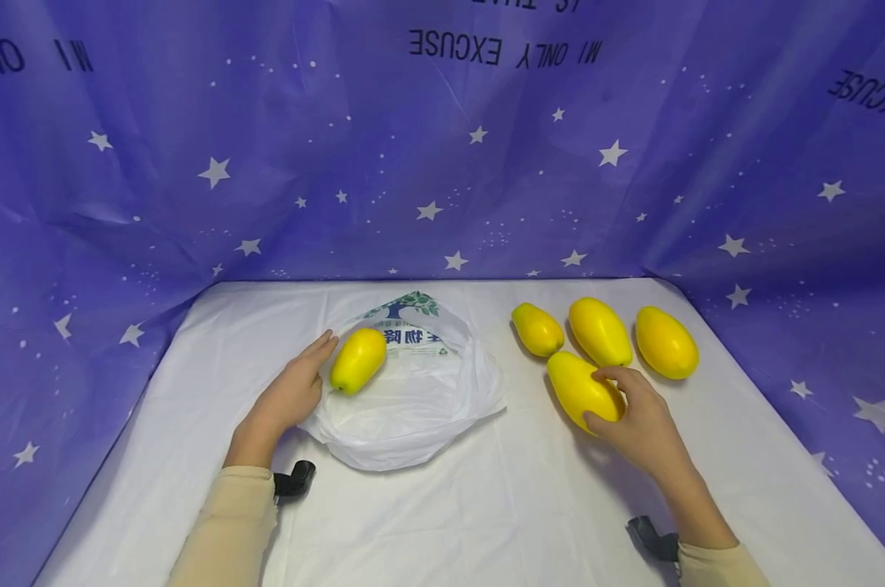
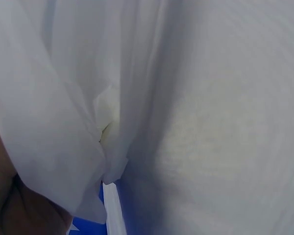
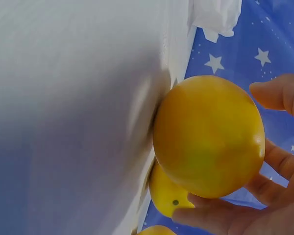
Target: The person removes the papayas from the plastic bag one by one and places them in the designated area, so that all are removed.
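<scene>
A white plastic bag (image 1: 405, 444) lies on the table with its mouth spread wide and green and blue print inside. One yellow papaya (image 1: 357, 361) rests within its left rim. Along that rim, my left hand (image 1: 295, 387) lies with fingers extended, close beside this papaya; in the left wrist view a fold of the bag (image 2: 63, 122) partly covers the hand. My right hand (image 1: 640, 420) grips another yellow papaya (image 1: 581, 391) by its near end, thumb on one side and fingers on the other. The right wrist view shows that papaya (image 3: 208, 137) end-on, low against the white cloth.
Behind the gripped fruit are a small papaya (image 1: 537, 330), a larger papaya (image 1: 599, 332) and, farther right, another papaya (image 1: 667, 342). White cloth (image 1: 449, 522) covers the table. A purple starred curtain (image 1: 427, 163) stands round its back and sides.
</scene>
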Demonstrator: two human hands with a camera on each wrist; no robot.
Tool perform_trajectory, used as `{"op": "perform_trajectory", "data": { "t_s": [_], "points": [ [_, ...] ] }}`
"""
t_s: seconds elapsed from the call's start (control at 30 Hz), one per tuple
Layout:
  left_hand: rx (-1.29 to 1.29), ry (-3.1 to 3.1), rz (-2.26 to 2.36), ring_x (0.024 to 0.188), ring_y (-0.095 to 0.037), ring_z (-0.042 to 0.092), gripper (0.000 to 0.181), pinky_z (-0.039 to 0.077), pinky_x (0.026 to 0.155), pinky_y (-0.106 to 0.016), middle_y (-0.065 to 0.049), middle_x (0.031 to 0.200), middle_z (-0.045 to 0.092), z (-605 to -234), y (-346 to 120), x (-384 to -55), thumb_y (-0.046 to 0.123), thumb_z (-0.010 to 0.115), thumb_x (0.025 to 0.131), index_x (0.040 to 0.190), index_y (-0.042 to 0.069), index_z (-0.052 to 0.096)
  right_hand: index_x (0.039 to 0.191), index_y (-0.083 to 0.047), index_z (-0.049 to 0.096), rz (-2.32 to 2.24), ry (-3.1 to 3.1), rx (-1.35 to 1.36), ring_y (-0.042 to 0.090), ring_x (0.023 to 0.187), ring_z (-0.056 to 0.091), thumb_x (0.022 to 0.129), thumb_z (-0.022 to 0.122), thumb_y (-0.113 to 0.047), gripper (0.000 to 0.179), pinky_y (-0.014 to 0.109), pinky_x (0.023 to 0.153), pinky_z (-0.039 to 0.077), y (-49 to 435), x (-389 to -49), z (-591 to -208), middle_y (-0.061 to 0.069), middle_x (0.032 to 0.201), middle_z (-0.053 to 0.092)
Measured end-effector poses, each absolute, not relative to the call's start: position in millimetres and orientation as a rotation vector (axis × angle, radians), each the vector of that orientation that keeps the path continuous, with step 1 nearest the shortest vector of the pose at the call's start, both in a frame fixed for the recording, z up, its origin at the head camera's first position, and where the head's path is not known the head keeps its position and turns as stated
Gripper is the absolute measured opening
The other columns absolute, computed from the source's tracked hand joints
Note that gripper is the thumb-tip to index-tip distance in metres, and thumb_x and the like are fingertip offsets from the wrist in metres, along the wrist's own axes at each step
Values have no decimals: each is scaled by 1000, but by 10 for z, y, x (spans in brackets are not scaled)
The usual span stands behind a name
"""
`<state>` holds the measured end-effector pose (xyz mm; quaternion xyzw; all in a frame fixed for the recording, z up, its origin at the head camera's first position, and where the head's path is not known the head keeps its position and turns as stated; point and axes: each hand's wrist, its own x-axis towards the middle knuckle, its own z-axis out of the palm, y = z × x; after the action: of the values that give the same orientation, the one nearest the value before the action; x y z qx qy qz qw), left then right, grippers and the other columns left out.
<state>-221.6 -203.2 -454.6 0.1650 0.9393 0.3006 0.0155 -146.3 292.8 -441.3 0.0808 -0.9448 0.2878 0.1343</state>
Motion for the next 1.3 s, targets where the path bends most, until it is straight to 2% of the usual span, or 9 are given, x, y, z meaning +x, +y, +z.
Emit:
{"op": "perform_trajectory", "data": {
  "t_s": [0.17, 0.37, 0.6, 0.93, 1.17, 1.3],
  "points": [
    [513, 2919, 937, 145, -36, 19, 63, 18, 117, -52, -14, 160, 17, -4537, -2028, -2212, -9, 32, 89, 152, -1, 28, 127, -8, 55, 822, -2726, 235, 37, 121, 48, 70, 85, -15, 64, 60, 99, 39, 2865, -1489, -4400, 12, 126, 56],
    [515, 2917, 938, 144, -37, 20, 63, 19, 117, -53, -16, 160, 17, -4515, -2032, -2200, -9, 32, 90, 152, -1, 28, 125, -4, 58, 799, -2645, 304, 42, 125, 45, 70, 84, -11, 62, 70, 105, 26, 2734, -1537, -4306, 19, 133, 53],
    [523, 2934, 935, 143, -38, 22, 62, 20, 117, -53, -18, 159, 19, -4501, -2041, -2191, -11, 33, 89, 150, -3, 29, 122, -4, 60, 811, -2631, 385, 39, 127, 45, 68, 83, -10, 59, 61, 101, 38, 2450, -1599, -4180, 16, 136, 52],
    [517, 2922, 950, 144, -37, 20, 64, 19, 117, -52, -15, 160, 17, -4495, -2040, -2197, -11, 34, 88, 151, -2, 28, 122, -6, 61, 852, -2645, 493, 36, 131, 42, 70, 82, -13, 56, 57, 111, 29, 2055, -1692, -4110, 15, 138, 52],
    [515, 2926, 936, 144, -36, 20, 65, 18, 118, -51, -15, 160, 17, -4500, -2060, -2215, -12, 34, 87, 151, -2, 28, 124, -13, 61, 878, -2622, 592, 29, 132, 44, 73, 80, -20, 56, 50, 104, 42, 1679, -1797, -4085, 8, 141, 50],
    [522, 2914, 962, 144, -36, 20, 66, 18, 118, -50, -16, 160, 18, -4511, -2058, -2215, -12, 34, 86, 151, -3, 28, 123, -15, 61, 890, -2612, 633, 26, 133, 43, 74, 79, -22, 54, 49, 106, 41, 1443, -1894, -4013, 6, 142, 50]
  ]
}}
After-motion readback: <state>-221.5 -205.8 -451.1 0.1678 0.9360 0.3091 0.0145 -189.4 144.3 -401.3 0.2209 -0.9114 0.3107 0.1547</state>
